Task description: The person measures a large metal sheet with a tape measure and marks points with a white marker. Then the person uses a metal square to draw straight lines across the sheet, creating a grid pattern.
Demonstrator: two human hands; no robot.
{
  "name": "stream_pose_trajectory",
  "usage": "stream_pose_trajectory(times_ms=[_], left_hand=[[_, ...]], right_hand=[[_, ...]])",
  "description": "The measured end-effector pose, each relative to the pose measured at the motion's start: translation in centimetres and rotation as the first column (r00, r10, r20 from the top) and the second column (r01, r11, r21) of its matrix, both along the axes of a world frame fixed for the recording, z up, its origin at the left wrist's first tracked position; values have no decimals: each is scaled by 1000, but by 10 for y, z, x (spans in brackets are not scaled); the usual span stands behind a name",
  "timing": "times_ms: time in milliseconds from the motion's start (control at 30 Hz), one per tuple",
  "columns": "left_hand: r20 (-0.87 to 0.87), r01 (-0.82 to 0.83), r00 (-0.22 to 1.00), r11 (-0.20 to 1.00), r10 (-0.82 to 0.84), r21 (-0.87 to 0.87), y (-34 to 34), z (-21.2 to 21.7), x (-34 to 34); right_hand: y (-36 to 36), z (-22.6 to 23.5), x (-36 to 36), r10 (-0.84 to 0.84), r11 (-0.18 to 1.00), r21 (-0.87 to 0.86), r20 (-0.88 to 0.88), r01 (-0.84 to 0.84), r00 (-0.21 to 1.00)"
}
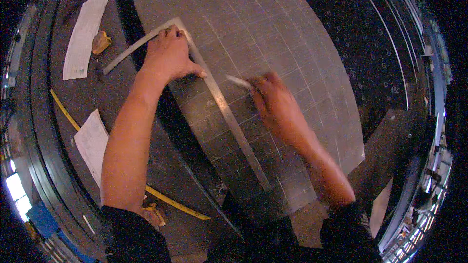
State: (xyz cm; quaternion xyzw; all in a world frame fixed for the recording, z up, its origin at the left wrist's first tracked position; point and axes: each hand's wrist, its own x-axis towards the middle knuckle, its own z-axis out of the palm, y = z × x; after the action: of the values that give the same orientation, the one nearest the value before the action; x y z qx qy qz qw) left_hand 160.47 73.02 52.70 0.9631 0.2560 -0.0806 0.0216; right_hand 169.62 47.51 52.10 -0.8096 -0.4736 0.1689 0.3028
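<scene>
An L-shaped steel square (233, 121) lies on a grey metal sheet (282, 34) scribed with a grid of pale lines. My left hand (169, 56) holds it near its corner, fingertips at the corner and thumb out on the long blade. The short leg reaches left past the sheet's edge; the long blade slants down toward me. To the right of the blade, my right hand (275, 100) is closed round a thin white marking stick (238, 82). Its tip points left toward the blade, just apart from it. Motion blurs this hand, and the stick's exact kind cannot be told.
On the dark surface at left lie a white paper sheet (87, 36), a second paper (91, 141) and a small yellowish block (102, 43). A yellow strip (178, 205) runs beneath my left forearm. A dark plate with chalk-like marks (375, 53) stands at right.
</scene>
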Motion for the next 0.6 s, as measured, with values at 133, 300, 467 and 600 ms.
stream_pose_trajectory(times_ms=[133,300,467,600], left_hand=[[-42,-24,999,999,23,-36,-5,4,3],[-1,-35,999,999,34,-32,-9,7,0],[-29,-19,999,1000,20,17,-9,4,0],[-28,64,998,998,-65,-24,10,-4,-4]], right_hand=[[102,-6,34,2,993,-120,-35,-6,999],[153,-28,41,48,999,18,105,-50,993],[164,-24,34,72,997,-11,190,-71,979],[158,-18,25,148,986,-108,237,-126,960]])
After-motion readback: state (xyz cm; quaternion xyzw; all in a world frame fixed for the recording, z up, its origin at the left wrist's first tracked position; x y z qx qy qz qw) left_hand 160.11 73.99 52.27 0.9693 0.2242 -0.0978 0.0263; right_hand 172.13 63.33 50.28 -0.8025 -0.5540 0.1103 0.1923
